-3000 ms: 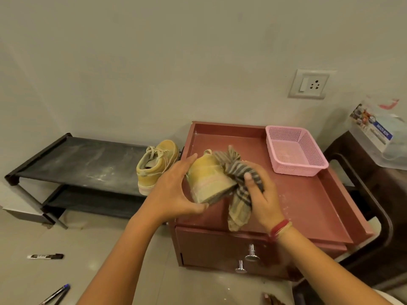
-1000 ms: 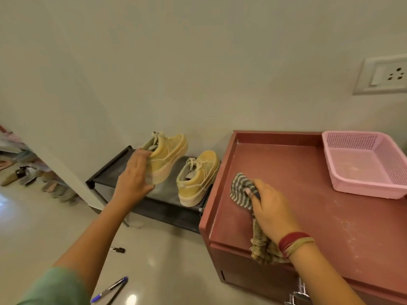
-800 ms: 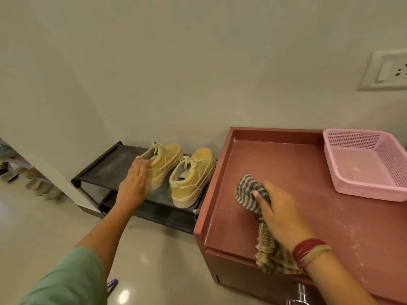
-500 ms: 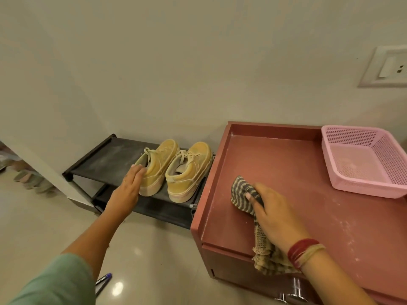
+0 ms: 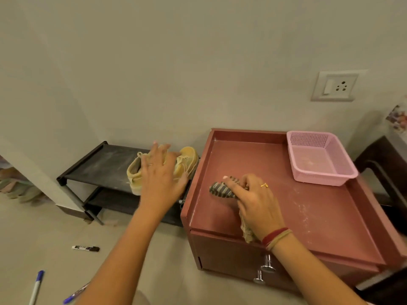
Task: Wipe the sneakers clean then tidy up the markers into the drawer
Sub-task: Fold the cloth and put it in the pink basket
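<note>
i'm hovering my left hand (image 5: 161,181), fingers spread and holding nothing, over the sneakers (image 5: 134,172), which are sitting side by side on the rack (image 5: 103,164). my right hand (image 5: 256,203) is gripping the cloth (image 5: 220,190) on the red surface (image 5: 319,212). i'm judging the wiping done; the markers (image 5: 86,248) are lying on the floor (image 5: 44,227), and the drawer (image 5: 229,258) is looking closed.

bare cabinet top (image 5: 253,155) left of basket (image 5: 319,180)

Home interior: shoe rack (image 5: 103,164), drawer cabinet (image 5: 242,256), wall socket (image 5: 335,86), tiled floor (image 5: 44,238).
</note>
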